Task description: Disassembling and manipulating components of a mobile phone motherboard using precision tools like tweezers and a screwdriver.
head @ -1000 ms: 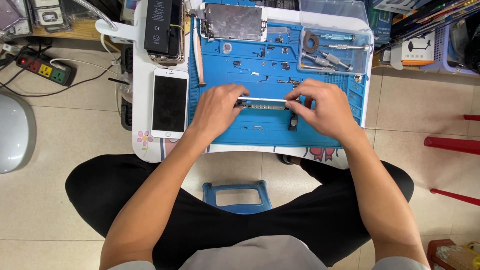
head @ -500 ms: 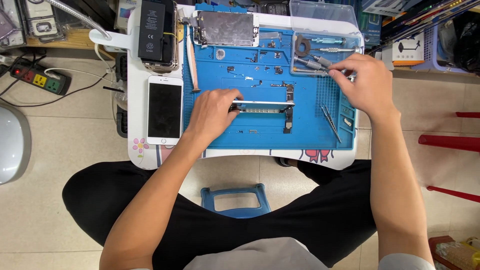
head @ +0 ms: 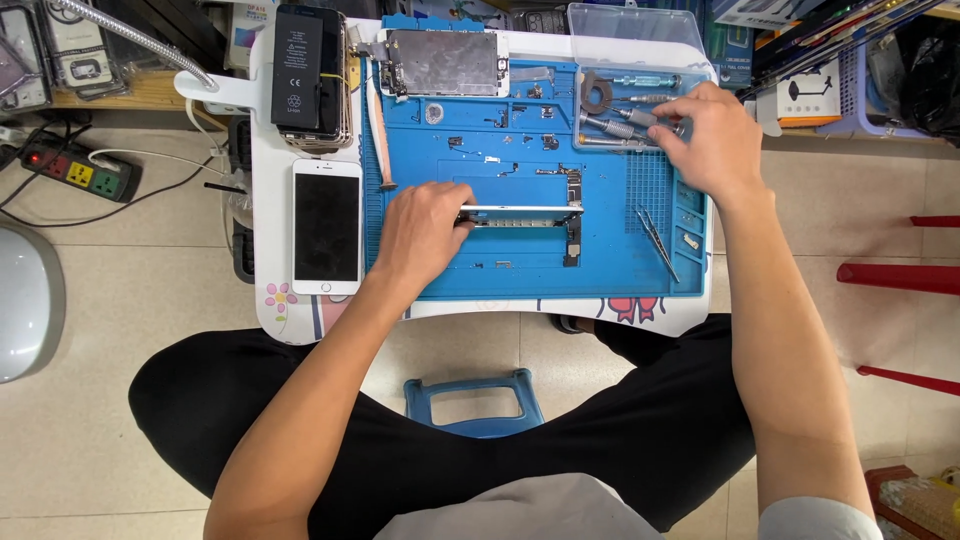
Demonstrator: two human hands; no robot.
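Blue silicone work mat [head: 520,275] on one small white table. One left hand [head: 425,232] pinches one slim metal phone frame [head: 520,215] (set on edge). One right hand [head: 705,140] closes on one silver screwdriver [head: 655,120]; one pair of tweezers [head: 657,240] lies just below it.

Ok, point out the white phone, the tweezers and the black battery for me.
white phone [head: 326,226], head view, middle of its dark screen.
tweezers [head: 657,243], head view, midway along the arms.
black battery [head: 298,67], head view, centre of its black face.
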